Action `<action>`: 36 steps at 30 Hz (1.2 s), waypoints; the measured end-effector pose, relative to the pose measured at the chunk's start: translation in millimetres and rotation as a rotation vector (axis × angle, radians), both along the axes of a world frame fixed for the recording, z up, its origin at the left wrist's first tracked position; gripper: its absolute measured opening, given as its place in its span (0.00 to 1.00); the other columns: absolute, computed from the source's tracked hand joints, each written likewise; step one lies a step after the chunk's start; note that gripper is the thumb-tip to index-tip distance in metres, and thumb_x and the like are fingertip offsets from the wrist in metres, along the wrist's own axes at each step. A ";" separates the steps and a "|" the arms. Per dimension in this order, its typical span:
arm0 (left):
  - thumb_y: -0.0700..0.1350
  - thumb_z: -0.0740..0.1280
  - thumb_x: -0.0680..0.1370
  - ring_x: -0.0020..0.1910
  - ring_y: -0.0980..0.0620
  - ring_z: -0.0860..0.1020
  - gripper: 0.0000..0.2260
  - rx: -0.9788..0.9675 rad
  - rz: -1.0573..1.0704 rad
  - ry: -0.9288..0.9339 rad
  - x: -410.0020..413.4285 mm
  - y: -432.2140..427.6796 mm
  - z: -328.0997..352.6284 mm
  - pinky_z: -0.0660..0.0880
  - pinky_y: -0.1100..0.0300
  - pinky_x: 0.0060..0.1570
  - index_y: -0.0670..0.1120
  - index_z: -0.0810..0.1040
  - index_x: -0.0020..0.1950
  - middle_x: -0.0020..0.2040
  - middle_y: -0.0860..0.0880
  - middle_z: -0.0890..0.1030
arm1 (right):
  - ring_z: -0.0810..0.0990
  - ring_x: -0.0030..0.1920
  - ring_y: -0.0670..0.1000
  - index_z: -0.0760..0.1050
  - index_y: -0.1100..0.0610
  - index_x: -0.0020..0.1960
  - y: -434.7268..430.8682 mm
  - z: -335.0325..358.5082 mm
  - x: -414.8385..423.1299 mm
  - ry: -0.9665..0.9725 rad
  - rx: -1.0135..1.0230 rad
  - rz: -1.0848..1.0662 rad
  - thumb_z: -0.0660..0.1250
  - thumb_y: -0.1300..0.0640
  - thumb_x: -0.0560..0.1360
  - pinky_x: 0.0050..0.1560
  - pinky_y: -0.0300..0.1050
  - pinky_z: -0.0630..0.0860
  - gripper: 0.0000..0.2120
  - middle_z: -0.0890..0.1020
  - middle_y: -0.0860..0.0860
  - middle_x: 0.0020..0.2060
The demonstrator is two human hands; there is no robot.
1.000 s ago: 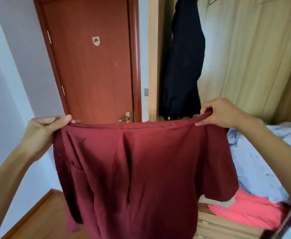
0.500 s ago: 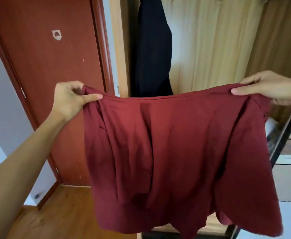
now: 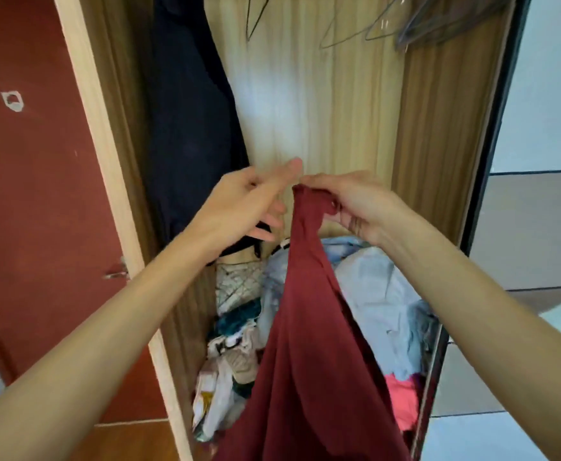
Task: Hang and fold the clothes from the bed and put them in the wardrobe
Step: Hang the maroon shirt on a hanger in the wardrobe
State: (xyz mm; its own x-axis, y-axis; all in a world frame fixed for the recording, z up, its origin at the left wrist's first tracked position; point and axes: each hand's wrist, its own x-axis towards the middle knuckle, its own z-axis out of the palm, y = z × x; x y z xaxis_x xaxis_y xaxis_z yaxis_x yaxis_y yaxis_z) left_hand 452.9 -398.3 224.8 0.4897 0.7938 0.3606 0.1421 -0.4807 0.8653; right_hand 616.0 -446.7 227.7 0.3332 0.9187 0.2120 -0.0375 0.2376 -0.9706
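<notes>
Both arms outstretched, left hand [image 3: 252, 201] fingers straight, right hand [image 3: 349, 202] fingers pinched

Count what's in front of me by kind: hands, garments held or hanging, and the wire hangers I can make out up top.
Hands: 2, left hand and right hand
Held garment: 1, maroon shirt
Hanging garment: 1, dark garment
Wire hangers: at least 3, blurred, so the count is uncertain
Clothes pile: 1 heap, pieces uncountable
Total: 8
</notes>
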 end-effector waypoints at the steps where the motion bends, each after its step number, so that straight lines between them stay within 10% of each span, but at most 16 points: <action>1: 0.65 0.69 0.73 0.42 0.50 0.85 0.24 -0.005 -0.058 0.058 14.9 -4.5 1.5 0.83 0.53 0.42 0.45 0.83 0.52 0.43 0.46 0.86 | 0.83 0.29 0.46 0.80 0.66 0.45 -0.3 0.3 1.0 0.001 0.023 0.043 0.70 0.65 0.75 0.30 0.38 0.80 0.03 0.84 0.55 0.31; 6: 0.53 0.73 0.73 0.53 0.44 0.84 0.19 -0.082 -0.158 -0.020 48.5 24.6 -2.6 0.79 0.50 0.56 0.40 0.84 0.56 0.51 0.41 0.86 | 0.86 0.49 0.58 0.77 0.70 0.58 -18.9 12.5 47.0 -0.053 0.015 0.265 0.61 0.64 0.81 0.48 0.49 0.84 0.11 0.85 0.64 0.47; 12: 0.50 0.68 0.79 0.41 0.50 0.83 0.13 -0.190 -0.212 -0.069 88.4 36.0 13.0 0.81 0.60 0.43 0.40 0.84 0.51 0.44 0.45 0.85 | 0.81 0.59 0.46 0.77 0.57 0.65 -15.2 -43.4 113.0 -0.608 0.014 0.070 0.74 0.59 0.73 0.61 0.36 0.76 0.21 0.83 0.49 0.57; 18: 0.50 0.67 0.80 0.39 0.51 0.84 0.12 -0.288 -0.069 -0.056 114.7 45.1 40.6 0.82 0.60 0.42 0.42 0.83 0.48 0.44 0.46 0.85 | 0.82 0.39 0.44 0.82 0.63 0.51 18.1 -91.3 141.7 -0.356 0.125 0.047 0.65 0.64 0.80 0.42 0.35 0.77 0.07 0.86 0.52 0.40; 25: 0.62 0.76 0.67 0.56 0.48 0.83 0.28 -0.309 -0.233 0.233 91.4 84.1 43.2 0.81 0.56 0.55 0.47 0.83 0.60 0.58 0.46 0.84 | 0.85 0.45 0.47 0.82 0.56 0.53 33.8 -50.5 181.6 -0.128 0.073 0.134 0.73 0.54 0.71 0.47 0.38 0.78 0.12 0.87 0.52 0.45; 29: 0.44 0.78 0.70 0.57 0.48 0.83 0.25 -0.084 -0.365 0.257 82.0 115.0 41.8 0.80 0.56 0.54 0.50 0.79 0.66 0.61 0.47 0.83 | 0.80 0.56 0.38 0.76 0.40 0.61 40.5 -35.3 193.9 -0.639 -0.046 0.192 0.81 0.43 0.61 0.59 0.35 0.72 0.31 0.82 0.44 0.53; 32: 0.47 0.72 0.75 0.45 0.50 0.85 0.08 -0.100 -0.175 0.076 88.2 131.3 43.8 0.82 0.59 0.44 0.44 0.86 0.50 0.49 0.43 0.85 | 0.78 0.45 0.33 0.77 0.45 0.50 62.7 -31.7 195.7 -0.781 0.064 -0.056 0.78 0.55 0.70 0.51 0.32 0.68 0.13 0.80 0.41 0.46; 36: 0.53 0.68 0.79 0.36 0.51 0.84 0.14 -0.260 0.013 -0.079 98.4 159.8 47.8 0.82 0.62 0.36 0.43 0.83 0.44 0.42 0.45 0.84 | 0.82 0.42 0.46 0.82 0.59 0.48 83.6 -25.3 211.9 -0.539 0.133 0.030 0.73 0.59 0.73 0.49 0.40 0.76 0.05 0.85 0.56 0.41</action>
State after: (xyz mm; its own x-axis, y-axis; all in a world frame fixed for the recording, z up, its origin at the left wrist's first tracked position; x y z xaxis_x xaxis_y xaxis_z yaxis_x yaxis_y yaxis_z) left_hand 551.3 -238.5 272.5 0.4573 0.8708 0.1805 0.0743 -0.2396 0.9680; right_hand 827.9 -363.1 202.5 0.1196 0.8797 0.4603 0.4479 0.3660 -0.8158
